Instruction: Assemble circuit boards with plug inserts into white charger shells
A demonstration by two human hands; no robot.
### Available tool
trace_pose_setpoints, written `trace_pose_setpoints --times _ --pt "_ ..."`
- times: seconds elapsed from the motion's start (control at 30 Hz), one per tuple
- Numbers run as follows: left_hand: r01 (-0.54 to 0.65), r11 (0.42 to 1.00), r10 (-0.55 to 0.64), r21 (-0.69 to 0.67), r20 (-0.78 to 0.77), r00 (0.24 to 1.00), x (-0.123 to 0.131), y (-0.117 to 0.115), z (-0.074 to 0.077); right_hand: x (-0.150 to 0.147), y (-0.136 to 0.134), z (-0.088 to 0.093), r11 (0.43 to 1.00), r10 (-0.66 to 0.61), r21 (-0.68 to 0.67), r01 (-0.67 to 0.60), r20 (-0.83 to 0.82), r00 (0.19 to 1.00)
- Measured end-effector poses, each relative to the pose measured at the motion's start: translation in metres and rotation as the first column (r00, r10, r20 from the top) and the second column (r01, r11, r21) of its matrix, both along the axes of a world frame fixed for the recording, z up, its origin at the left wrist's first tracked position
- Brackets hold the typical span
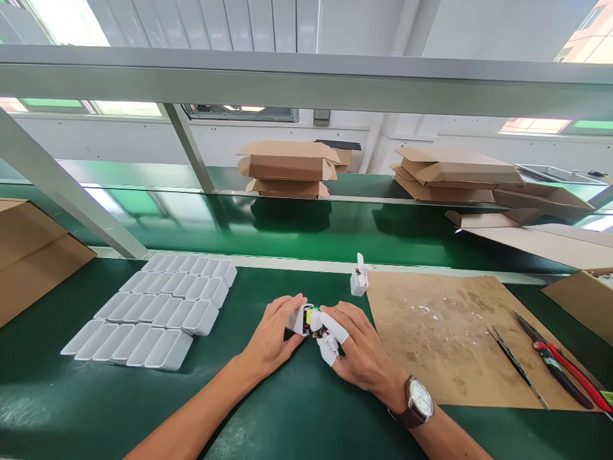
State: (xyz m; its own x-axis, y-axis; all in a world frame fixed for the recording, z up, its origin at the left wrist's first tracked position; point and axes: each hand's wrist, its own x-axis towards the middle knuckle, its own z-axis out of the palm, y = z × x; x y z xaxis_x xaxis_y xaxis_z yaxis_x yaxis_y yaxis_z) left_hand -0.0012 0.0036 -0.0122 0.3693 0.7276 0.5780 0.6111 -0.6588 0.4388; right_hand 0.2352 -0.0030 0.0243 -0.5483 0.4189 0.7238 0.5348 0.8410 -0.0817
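Thumb and fingers of my left hand (274, 329) are closed around a small white plastic case (295, 321). Partly inside the case's open end sits a small circuit board (311, 317) with a yellow component on it. My right hand (361, 348) pinches the board's outer end between thumb and index finger, both wearing white finger covers (336, 326). Those fingers hide part of the board. Beyond the right hand stands a white case (359, 281), with a white piece sticking up from its top.
Rows of white open cases (163, 310) lie at left on the green bench. At right, a stained brown board (421, 358) carries tweezers (517, 364) and red-black pliers (558, 361). Cardboard boxes (287, 160) sit behind. A metal beam (306, 83) crosses above.
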Motion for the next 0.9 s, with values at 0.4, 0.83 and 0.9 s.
trace_pose_setpoints --times 0.4,0.83,0.9 --pt "-0.002 1.000 0.002 -0.003 -0.016 1.000 -0.0022 -0.0004 -0.0008 -0.0011 -0.0002 0.0037 1.000 -0.001 -0.012 0.001 -0.005 1.000" --pt "0.011 1.000 -0.011 0.022 0.003 1.000 -0.0007 -0.0005 0.0028 -0.0011 0.0011 0.0028 1.000 0.008 -0.026 -0.008 -0.007 1.000" --pt "0.014 0.999 -0.014 0.031 0.010 1.000 -0.0001 -0.0005 0.0027 -0.0014 0.0012 0.0021 0.999 0.002 -0.046 -0.002 -0.011 1.000"
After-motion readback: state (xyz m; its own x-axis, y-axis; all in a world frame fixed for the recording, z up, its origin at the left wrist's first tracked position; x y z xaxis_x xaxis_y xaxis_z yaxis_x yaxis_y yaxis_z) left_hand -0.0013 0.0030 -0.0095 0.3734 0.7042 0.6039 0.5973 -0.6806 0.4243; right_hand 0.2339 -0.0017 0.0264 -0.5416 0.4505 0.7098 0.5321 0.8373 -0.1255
